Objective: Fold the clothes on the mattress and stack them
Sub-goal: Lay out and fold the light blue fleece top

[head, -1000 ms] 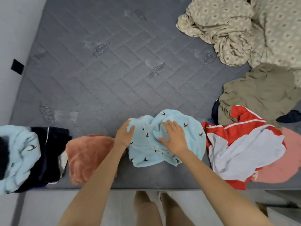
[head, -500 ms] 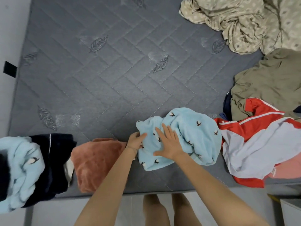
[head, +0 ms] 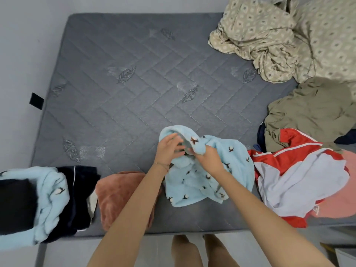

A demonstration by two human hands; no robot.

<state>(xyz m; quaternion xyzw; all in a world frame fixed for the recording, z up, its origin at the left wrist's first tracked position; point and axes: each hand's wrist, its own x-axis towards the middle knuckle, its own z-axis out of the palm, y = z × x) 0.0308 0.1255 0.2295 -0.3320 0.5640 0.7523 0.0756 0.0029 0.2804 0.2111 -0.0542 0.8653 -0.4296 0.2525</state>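
The light-blue fleece garment [head: 210, 178], dotted with small dark sprig prints, lay at the near edge of the grey quilted mattress [head: 134, 78], just in front of the person. Its upper part was lifted off the surface and bunched between the two hands, while the lower part still rested flat. The right hand [head: 209, 160] had its fingers curled tight round a gathered fold of the top edge. The left hand [head: 168, 149] reached into the raised fold from the other side with its fingers against the cloth. It was blurred, so I could not tell whether it pinched the fabric or only touched it.

Just left of the garment sat a folded rust-brown fleece [head: 119, 197], partly crossed by the left forearm. Beyond it, at the mattress's near left corner, lay a pile of a second light-blue fleece [head: 52, 197] and a dark navy garment [head: 81, 189], the two touching.

To the right, a crumpled red-and-white jacket [head: 300, 182] lay beside the blue garment, on a pink cloth [head: 341, 201]. Farther back sat an olive garment [head: 312, 116], and in the far right corner a rumpled beige patterned sheet [head: 279, 35].

The person's bare legs [head: 185, 251] showed below the mattress edge.
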